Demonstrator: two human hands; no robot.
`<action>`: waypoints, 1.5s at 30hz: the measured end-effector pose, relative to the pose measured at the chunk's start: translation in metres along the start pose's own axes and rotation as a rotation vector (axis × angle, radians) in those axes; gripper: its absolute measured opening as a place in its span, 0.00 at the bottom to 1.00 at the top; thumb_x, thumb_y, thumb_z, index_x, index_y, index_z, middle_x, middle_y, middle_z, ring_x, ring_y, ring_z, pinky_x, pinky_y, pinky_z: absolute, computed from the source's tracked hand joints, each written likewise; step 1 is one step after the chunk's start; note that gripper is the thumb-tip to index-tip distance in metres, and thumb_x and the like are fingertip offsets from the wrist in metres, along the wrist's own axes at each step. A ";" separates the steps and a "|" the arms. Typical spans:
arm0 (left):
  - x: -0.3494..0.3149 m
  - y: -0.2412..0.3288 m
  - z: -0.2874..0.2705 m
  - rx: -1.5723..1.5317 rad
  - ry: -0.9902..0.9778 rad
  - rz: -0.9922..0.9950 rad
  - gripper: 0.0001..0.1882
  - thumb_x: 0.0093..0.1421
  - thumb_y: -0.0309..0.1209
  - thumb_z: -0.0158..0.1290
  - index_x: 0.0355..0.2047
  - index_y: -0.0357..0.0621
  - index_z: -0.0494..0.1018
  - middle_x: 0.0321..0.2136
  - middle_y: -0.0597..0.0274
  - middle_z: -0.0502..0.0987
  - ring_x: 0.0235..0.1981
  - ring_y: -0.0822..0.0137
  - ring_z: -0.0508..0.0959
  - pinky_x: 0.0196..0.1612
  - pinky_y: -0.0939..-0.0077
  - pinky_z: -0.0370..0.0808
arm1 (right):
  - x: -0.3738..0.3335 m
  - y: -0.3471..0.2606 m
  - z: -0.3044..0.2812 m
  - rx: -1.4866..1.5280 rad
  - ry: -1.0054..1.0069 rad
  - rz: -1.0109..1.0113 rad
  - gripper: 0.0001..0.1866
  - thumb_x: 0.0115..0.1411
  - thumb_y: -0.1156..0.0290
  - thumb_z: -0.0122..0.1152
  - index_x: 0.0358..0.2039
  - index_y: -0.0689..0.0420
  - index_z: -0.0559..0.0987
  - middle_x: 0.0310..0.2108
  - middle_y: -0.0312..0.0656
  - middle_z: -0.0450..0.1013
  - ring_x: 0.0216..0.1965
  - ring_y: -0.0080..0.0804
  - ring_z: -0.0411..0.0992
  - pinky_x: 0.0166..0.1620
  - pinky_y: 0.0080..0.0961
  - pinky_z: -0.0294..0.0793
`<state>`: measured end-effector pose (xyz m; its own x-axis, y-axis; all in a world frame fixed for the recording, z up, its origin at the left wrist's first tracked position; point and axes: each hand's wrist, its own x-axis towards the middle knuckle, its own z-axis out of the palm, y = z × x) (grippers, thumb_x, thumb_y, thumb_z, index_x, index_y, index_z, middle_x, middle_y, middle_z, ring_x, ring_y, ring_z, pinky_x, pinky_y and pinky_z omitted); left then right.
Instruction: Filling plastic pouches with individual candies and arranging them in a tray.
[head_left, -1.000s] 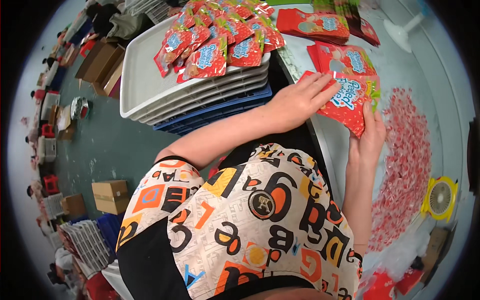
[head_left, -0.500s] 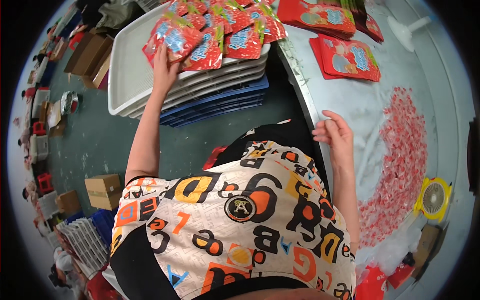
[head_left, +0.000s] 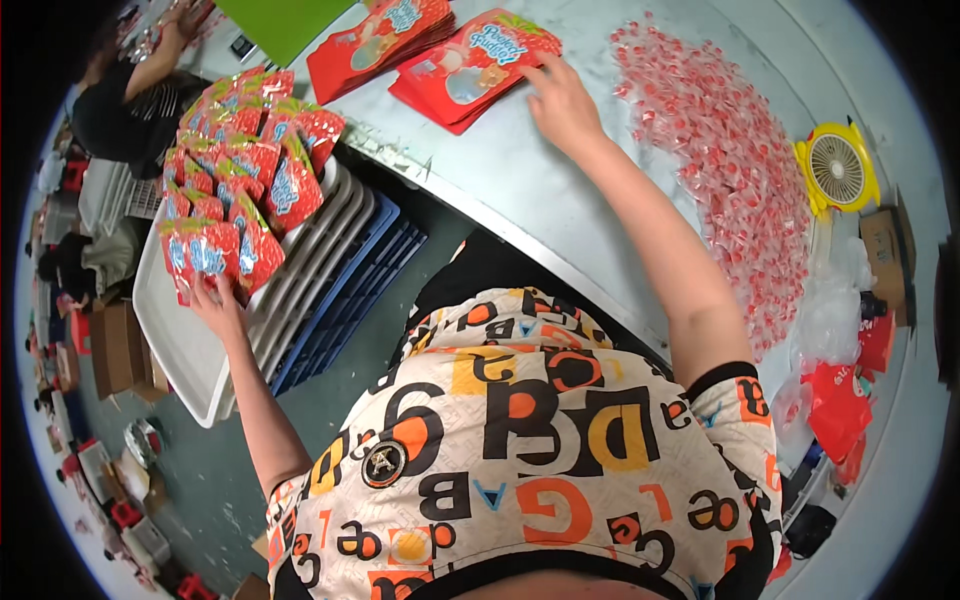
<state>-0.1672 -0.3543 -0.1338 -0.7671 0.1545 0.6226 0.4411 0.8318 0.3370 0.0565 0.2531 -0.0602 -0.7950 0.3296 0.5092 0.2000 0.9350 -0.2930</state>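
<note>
Two bare hands reach well apart, one over a pale, smooth-topped worktable [head_left: 540,215] and one out to its left. The left hand [head_left: 218,303] meets the lower edge of a glossy red pouch [head_left: 212,245] printed in blue and white; its fingertips rest against it, though I cannot tell whether they grip. That pouch lies at the near end of a crowd of overlapping red pouches with green tops [head_left: 240,160], on a shallow white plastic tray [head_left: 175,345], the topmost of a pile to the left of the worktable, with blue plastic crates [head_left: 350,285] beneath. The right hand [head_left: 562,108], its thumb parted from loosely bent fingers, touches the right edge of a fanned stack of flat red pouches [head_left: 475,75] on the far part of the worktable. A second stack of similar flat pouches [head_left: 378,48] lies just left of that one, and a bright green flat panel [head_left: 285,25] shows at the worktable's far left. Along the worktable's right side spreads a long heap of small clear-wrapped pieces with red bits [head_left: 722,180] (it curves like a thick crescent), and a yellow-framed round fan [head_left: 838,168] stands near it. Crumpled clear plastic bags [head_left: 825,325] and red bags [head_left: 838,408] lie toward the worktable's near right. A co-worker in a dark top [head_left: 115,125] is off the worktable's far left end.
</note>
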 end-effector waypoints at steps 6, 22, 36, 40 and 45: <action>0.012 0.106 -0.021 0.025 0.147 0.081 0.27 0.63 0.35 0.57 0.59 0.36 0.67 0.60 0.37 0.65 0.62 0.42 0.64 0.63 0.52 0.62 | 0.023 0.025 0.029 -0.491 -0.036 -0.296 0.21 0.62 0.74 0.49 0.56 0.55 0.76 0.61 0.45 0.68 0.65 0.43 0.62 0.68 0.51 0.55; -0.044 0.424 0.049 -1.421 -1.216 -1.023 0.19 0.68 0.26 0.50 0.58 0.33 0.66 0.53 0.48 0.75 0.52 0.56 0.79 0.53 0.61 0.79 | -0.160 -0.026 -0.077 0.104 -0.029 -0.196 0.14 0.57 0.72 0.61 0.44 0.59 0.81 0.45 0.44 0.76 0.49 0.40 0.75 0.59 0.44 0.71; -0.038 0.406 0.054 -1.217 -1.169 -0.400 0.07 0.62 0.28 0.61 0.39 0.38 0.81 0.36 0.61 0.83 0.33 0.75 0.80 0.40 0.81 0.76 | -0.218 0.005 -0.100 1.155 -0.025 0.899 0.13 0.68 0.68 0.57 0.42 0.66 0.81 0.35 0.36 0.79 0.38 0.18 0.74 0.45 0.19 0.76; -0.023 0.386 0.065 -0.924 -0.634 -0.040 0.06 0.65 0.26 0.56 0.38 0.36 0.80 0.28 0.66 0.80 0.28 0.79 0.75 0.31 0.85 0.72 | -0.216 -0.005 -0.095 1.087 -0.020 0.913 0.12 0.67 0.68 0.59 0.40 0.66 0.82 0.34 0.35 0.79 0.36 0.17 0.74 0.43 0.18 0.75; -0.047 0.474 0.012 -0.965 -0.962 0.279 0.09 0.60 0.31 0.62 0.33 0.37 0.80 0.25 0.63 0.80 0.25 0.78 0.76 0.29 0.81 0.73 | -0.200 -0.029 -0.100 1.053 -0.038 0.819 0.07 0.63 0.73 0.64 0.34 0.66 0.82 0.27 0.32 0.77 0.30 0.13 0.71 0.35 0.13 0.70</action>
<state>0.0729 0.0388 -0.0118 -0.4436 0.8824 0.1571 0.4724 0.0812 0.8776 0.2669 0.1732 -0.0722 -0.6775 0.7239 -0.1304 0.1032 -0.0820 -0.9913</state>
